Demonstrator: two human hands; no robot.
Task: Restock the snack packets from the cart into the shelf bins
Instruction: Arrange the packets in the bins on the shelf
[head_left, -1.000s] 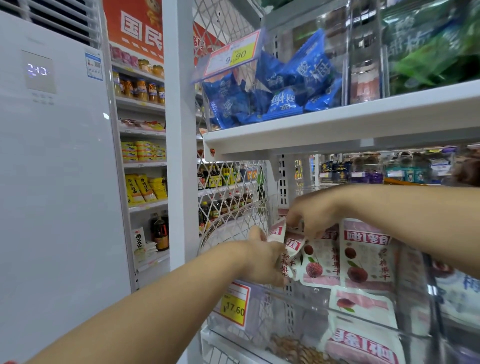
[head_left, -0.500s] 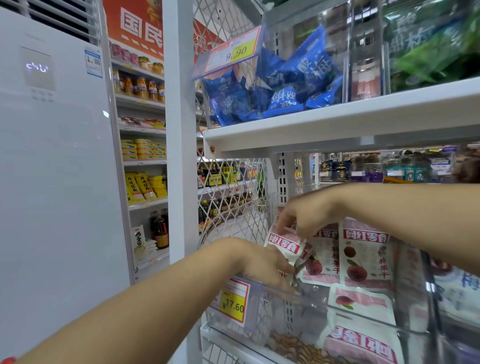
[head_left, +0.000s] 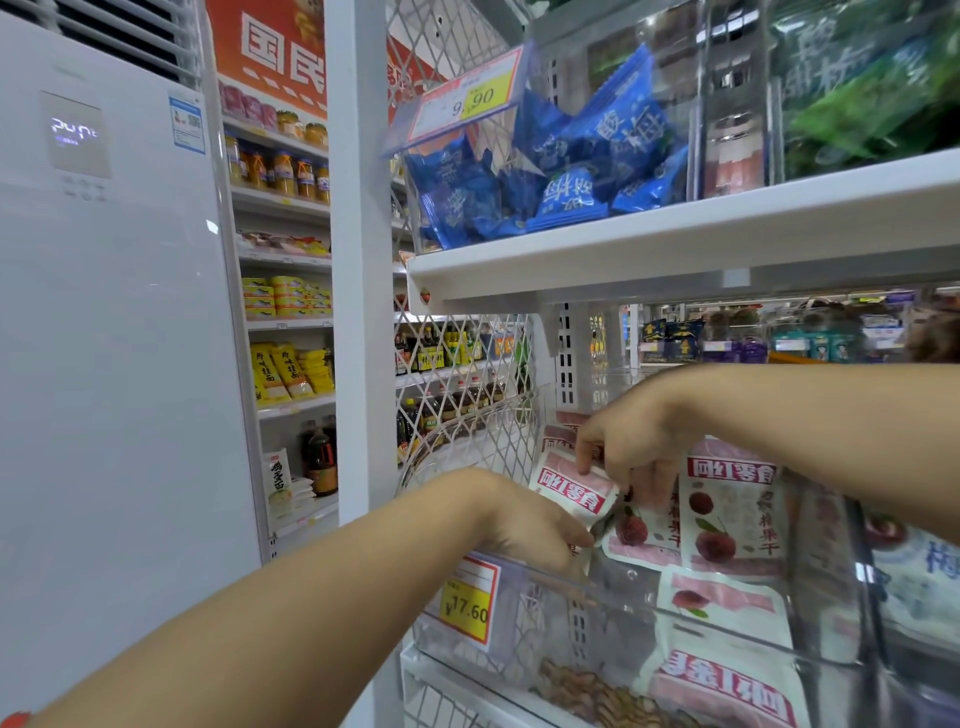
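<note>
Pink and white snack packets with red fruit pictures stand in a clear plastic shelf bin (head_left: 727, 621) on the lower shelf. My right hand (head_left: 631, 441) reaches in from the right and pinches the top of one tilted packet (head_left: 571, 491) at the bin's left end. My left hand (head_left: 524, 525) comes from the lower left, fingers curled on the lower edge of the same packet, at the bin's front rim. More upright packets (head_left: 732, 514) stand to the right, and others lie flat lower down (head_left: 722, 608). No cart is in view.
A white shelf (head_left: 675, 249) above carries a clear bin of blue packets (head_left: 550, 192) and green packets (head_left: 862, 83). Yellow price tags (head_left: 467, 605) hang on the bins. A white lattice panel (head_left: 467, 374) and post (head_left: 358, 260) stand left, beside a tall white appliance (head_left: 114, 338).
Both hands have pushed the tilted packet lower and deeper into the bin's left end. My left hand has slid down to its bottom edge at the rim.
</note>
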